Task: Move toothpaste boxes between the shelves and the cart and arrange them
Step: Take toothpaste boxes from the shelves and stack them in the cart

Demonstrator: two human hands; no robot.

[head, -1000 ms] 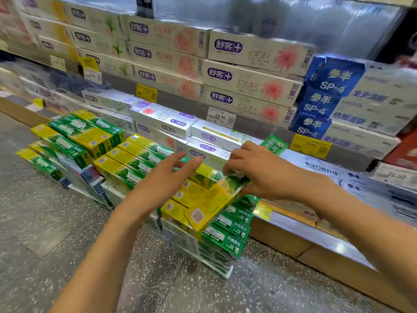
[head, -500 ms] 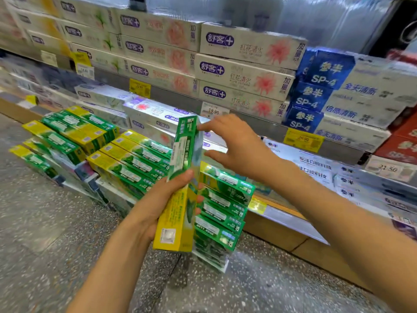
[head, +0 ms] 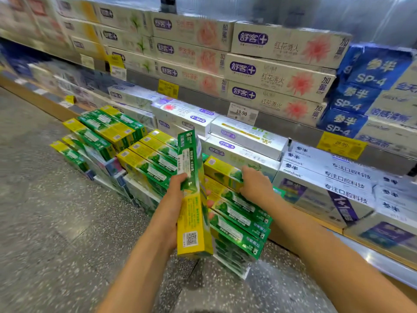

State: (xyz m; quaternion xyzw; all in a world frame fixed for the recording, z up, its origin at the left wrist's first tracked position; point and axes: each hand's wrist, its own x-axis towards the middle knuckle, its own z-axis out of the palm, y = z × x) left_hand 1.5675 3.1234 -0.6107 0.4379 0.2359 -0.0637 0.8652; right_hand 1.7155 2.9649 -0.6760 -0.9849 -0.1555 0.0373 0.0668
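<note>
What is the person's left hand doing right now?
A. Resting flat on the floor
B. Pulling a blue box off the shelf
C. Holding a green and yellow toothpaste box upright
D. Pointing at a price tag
C: the left hand grips a green and yellow toothpaste box standing on end, while the right hand takes hold of another box atop the stack.

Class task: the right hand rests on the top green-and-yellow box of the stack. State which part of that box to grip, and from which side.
Grip the top box across its narrow width near the right hand, coming from above. It lies flat with only its top and long edges free; the stack lies beneath.
</note>
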